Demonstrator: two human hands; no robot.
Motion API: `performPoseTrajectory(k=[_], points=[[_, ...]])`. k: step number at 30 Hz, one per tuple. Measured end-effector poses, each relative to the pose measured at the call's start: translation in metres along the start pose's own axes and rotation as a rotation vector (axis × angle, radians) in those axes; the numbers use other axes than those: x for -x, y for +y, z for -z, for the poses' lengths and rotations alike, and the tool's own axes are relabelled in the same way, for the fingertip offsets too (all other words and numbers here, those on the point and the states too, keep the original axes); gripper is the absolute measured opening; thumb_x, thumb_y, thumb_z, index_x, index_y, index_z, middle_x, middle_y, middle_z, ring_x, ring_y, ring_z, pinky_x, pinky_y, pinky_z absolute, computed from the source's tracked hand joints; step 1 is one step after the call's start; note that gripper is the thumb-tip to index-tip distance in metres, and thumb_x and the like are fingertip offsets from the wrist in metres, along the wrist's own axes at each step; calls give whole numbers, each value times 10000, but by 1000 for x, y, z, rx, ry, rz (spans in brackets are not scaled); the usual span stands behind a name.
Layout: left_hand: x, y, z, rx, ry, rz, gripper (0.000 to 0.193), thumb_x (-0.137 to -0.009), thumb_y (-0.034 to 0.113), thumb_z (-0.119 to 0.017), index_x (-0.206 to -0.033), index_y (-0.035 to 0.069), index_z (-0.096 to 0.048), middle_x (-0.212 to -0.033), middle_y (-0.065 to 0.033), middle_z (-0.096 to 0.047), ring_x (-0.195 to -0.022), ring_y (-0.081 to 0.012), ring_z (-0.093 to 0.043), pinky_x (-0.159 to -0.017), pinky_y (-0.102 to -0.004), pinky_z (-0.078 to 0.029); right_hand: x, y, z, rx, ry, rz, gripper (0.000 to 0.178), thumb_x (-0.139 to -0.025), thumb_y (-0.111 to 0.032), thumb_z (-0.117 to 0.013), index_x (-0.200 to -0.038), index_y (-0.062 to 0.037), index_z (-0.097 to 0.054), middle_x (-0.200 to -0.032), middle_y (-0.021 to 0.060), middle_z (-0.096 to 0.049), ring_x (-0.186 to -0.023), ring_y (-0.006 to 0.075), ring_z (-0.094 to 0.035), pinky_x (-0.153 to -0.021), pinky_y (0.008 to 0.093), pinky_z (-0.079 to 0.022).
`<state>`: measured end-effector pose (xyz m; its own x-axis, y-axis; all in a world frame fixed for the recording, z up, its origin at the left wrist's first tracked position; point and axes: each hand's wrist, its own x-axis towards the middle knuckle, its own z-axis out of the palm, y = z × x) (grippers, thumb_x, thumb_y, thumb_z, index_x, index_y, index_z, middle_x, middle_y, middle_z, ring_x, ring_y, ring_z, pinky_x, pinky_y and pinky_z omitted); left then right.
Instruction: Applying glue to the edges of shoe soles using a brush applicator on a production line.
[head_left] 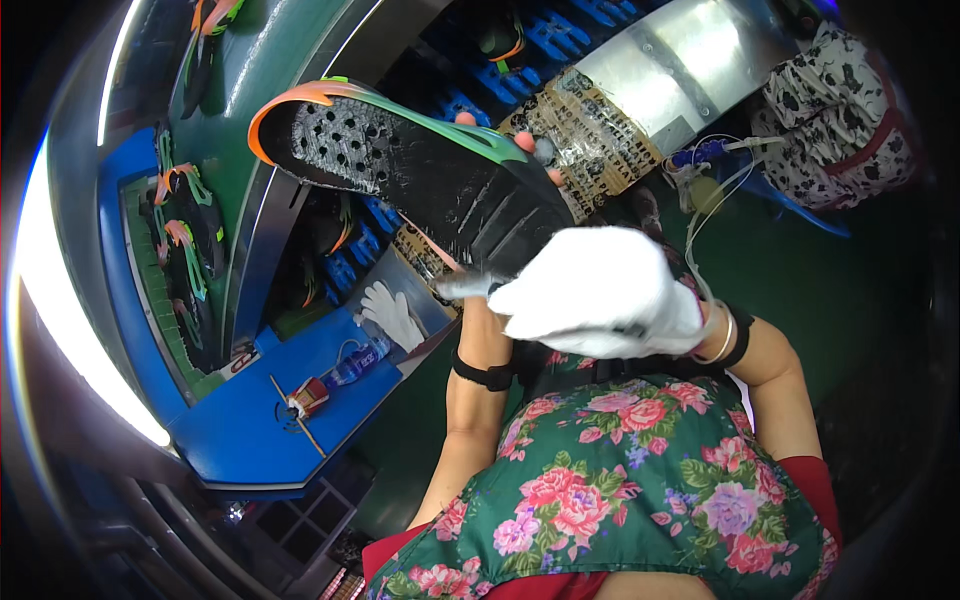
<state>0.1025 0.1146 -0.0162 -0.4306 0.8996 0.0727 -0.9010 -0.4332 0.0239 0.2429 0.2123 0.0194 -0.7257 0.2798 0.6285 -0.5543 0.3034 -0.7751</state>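
In front of me a shoe part (410,205) is held up, with a black bottom, a holed heel area and an orange-to-green rim. My left hand (524,141) grips it from behind; only some fingertips along its far right edge and part of the thumb side show. A white knit glove covers my right hand (600,290), which is closed just below the shoe part's near end. From the glove sticks a short silvery-grey tool (467,286), blurred at the tip, so its exact kind is unclear.
A blue table (235,430) at the left bears a white glove (390,313), a plastic bottle (360,362) and a small reddish cup (309,396). Several shoes (195,225) lie on the line beyond. A taped cardboard-covered ledge (590,130) and a patterned cloth (835,115) are at the right.
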Motion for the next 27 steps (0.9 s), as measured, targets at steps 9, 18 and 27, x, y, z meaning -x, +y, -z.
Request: performPoseTrajectory(k=[9,18,27], points=[[-7,21,27,-233,-74,-20,814,-956,570,-657,-1547,86,-377,-1432,-286,-531,-1350,-443,-506,-1062,-695,-459,20,5,-8,228,-1,31,302,-832,-78,-781,-1134,-99,-775,-1094,89,-766,-914,253,-742,-793,368,-605],[-8,18,20,-167,-64,-5,1043,-865,833,-537,-1618,142,-327,-1660,-211,-270,-1413,-470,-416,-1065,-700,-430,31,10,4,170,-148,16,313,-848,-125,-772,-1160,-142,-762,-1115,64,-752,-941,277,-726,-748,365,-590],[-5,20,27,-169,-82,65,1107,-829,856,-565,-1620,125,-310,-1652,-220,-264,-1370,-483,-434,-1064,-683,-441,29,20,11,198,-121,43,337,-819,-111,-799,-1149,-172,-761,-1158,44,-761,-978,274,-731,-846,397,-591]])
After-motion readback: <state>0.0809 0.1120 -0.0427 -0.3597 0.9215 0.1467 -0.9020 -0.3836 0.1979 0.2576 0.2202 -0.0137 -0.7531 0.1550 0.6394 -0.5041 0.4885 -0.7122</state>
